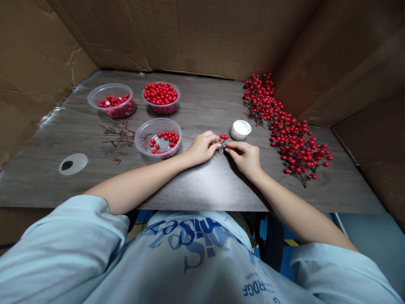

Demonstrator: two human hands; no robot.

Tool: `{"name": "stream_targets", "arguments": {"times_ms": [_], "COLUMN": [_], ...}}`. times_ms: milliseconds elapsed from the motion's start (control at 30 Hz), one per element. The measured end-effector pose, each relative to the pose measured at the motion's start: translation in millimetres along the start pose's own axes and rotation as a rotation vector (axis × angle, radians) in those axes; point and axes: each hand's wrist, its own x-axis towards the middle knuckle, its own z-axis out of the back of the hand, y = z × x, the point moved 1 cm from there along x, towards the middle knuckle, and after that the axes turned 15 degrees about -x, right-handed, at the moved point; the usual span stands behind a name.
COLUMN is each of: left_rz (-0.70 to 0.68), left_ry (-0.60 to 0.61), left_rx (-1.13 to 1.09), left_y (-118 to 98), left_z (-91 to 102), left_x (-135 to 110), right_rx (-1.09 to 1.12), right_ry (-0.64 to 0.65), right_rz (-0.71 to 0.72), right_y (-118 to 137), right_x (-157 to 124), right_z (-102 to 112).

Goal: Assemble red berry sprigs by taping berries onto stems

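Note:
My left hand [204, 147] is closed in a pinch at a thin dark berry stem; two red berries [223, 137] show just beyond its fingertips. Facing it, my right hand [247, 158] pinches thumb to forefinger close to the same stem. What lies between those right fingertips is small and partly hidden. Right behind the hands stands a small round cup [239, 135] with white stuff in it. To the left of my left hand, a clear plastic tub [141, 143] holds loose red berries.
Two more tubs of red berries, one wide [95, 98] and one heaped full [161, 109], stand at the back left. Bare brown twigs [118, 134] and a whitish disc [73, 164] lie left. Finished-looking berry sprays [284, 126] line the right side. Cardboard walls [202, 38] surround the table.

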Motion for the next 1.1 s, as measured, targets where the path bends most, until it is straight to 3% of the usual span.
{"name": "stream_targets", "arguments": {"times_ms": [1100], "left_rz": [-0.024], "left_ry": [0.008], "left_rx": [0.020], "left_y": [0.6], "left_z": [-0.4], "left_x": [0.8], "right_rx": [0.000], "right_ry": [0.012], "right_rz": [0.028], "right_y": [-0.3], "right_x": [0.1], "right_z": [-1.3]}}
